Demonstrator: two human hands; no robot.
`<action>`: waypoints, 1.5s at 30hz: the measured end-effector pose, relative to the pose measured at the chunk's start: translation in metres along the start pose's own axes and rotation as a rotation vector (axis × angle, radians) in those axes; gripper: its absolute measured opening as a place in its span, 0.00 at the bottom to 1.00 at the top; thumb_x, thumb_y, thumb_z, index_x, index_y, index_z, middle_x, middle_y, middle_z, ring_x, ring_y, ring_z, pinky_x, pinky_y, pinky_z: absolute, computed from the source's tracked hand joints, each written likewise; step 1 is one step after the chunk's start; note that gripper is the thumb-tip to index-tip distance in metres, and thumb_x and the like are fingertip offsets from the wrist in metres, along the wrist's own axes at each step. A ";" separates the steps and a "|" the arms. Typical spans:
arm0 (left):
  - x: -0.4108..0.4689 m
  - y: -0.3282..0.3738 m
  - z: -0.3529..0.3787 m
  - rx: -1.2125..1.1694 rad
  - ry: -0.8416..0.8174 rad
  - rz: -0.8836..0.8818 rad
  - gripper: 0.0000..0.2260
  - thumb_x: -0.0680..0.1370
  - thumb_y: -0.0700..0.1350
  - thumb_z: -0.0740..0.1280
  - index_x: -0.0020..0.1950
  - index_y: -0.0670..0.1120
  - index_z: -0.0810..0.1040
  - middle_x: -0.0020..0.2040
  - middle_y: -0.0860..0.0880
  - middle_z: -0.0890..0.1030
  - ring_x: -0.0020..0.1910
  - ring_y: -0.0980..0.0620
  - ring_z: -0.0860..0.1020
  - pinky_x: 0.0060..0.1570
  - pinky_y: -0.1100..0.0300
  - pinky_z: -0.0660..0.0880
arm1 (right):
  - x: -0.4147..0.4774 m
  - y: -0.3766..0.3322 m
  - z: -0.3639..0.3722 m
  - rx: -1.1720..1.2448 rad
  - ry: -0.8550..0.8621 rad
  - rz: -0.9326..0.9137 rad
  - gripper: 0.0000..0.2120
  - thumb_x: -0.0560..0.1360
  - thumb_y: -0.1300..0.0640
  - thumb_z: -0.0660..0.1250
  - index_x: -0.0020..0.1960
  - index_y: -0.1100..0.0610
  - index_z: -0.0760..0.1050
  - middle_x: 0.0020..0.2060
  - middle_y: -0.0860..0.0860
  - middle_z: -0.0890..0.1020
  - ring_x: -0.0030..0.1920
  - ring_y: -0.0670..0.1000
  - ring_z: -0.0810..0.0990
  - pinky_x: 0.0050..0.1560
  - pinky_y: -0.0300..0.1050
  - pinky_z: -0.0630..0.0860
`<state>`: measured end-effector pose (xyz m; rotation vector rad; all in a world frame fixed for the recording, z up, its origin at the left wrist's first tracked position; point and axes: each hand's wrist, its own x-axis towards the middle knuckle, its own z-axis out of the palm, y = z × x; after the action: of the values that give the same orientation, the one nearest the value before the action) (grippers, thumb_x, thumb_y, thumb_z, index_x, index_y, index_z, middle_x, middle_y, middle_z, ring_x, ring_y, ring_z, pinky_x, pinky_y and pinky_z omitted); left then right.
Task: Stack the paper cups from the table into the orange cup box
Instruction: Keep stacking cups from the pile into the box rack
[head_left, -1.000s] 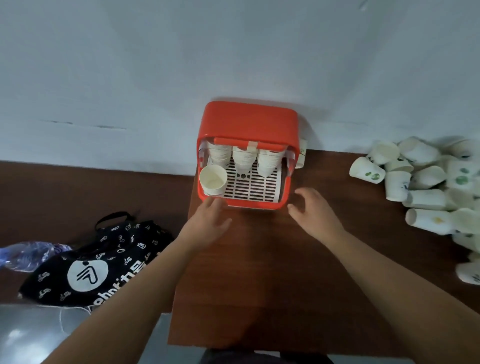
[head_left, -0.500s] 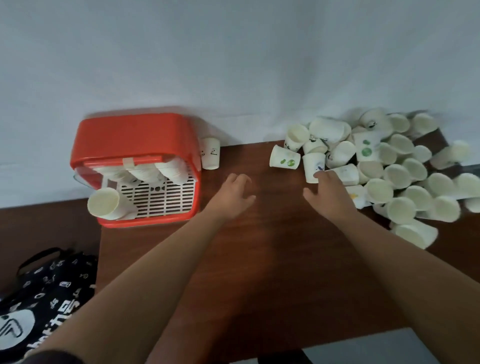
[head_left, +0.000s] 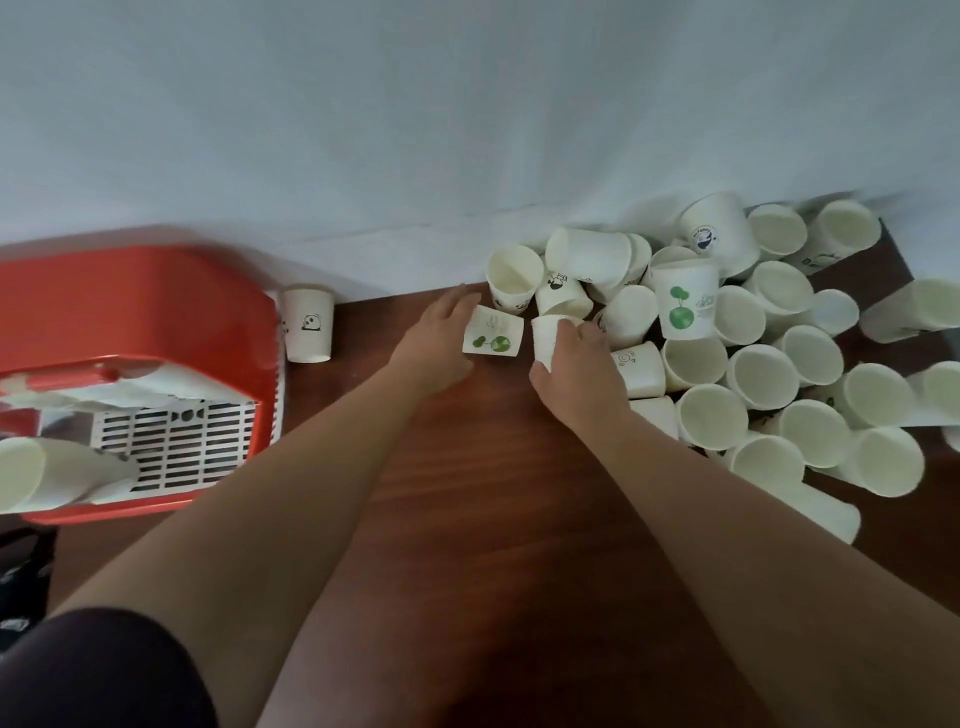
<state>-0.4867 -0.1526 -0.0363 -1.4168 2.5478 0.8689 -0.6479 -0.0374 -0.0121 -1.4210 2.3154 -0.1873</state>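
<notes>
My left hand pinches the green-print cup mid-frame. My right hand curls round a plain cup beside it.

Your one camera sits on your head and looks forward and steeply down from close above the dark brown wooden bench towards the pale grey wall, with the orange plastic cup box far left and the heap of white paper cups on the right.
</notes>
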 end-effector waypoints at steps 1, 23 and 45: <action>0.001 -0.001 0.003 0.036 -0.032 0.006 0.41 0.72 0.39 0.72 0.81 0.51 0.56 0.82 0.50 0.52 0.80 0.48 0.54 0.74 0.46 0.64 | 0.003 0.000 0.004 -0.013 0.008 -0.005 0.26 0.78 0.50 0.65 0.71 0.62 0.64 0.64 0.62 0.71 0.63 0.61 0.72 0.60 0.53 0.73; -0.178 -0.080 -0.032 -0.594 0.356 -0.234 0.32 0.73 0.48 0.77 0.73 0.51 0.66 0.66 0.52 0.67 0.60 0.53 0.75 0.60 0.56 0.77 | -0.059 -0.093 -0.002 0.370 0.012 -0.008 0.30 0.73 0.53 0.72 0.72 0.58 0.66 0.62 0.56 0.74 0.60 0.55 0.75 0.50 0.42 0.70; -0.374 -0.282 -0.151 -0.500 0.726 -0.396 0.30 0.75 0.53 0.74 0.75 0.51 0.69 0.70 0.47 0.68 0.68 0.48 0.70 0.67 0.52 0.69 | -0.207 -0.329 0.027 0.637 0.007 -0.320 0.29 0.74 0.53 0.74 0.71 0.48 0.66 0.64 0.46 0.70 0.61 0.43 0.72 0.57 0.34 0.71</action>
<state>-0.0215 -0.0654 0.0976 -2.6972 2.3742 1.1142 -0.2847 -0.0077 0.1276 -1.4147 1.7677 -0.9273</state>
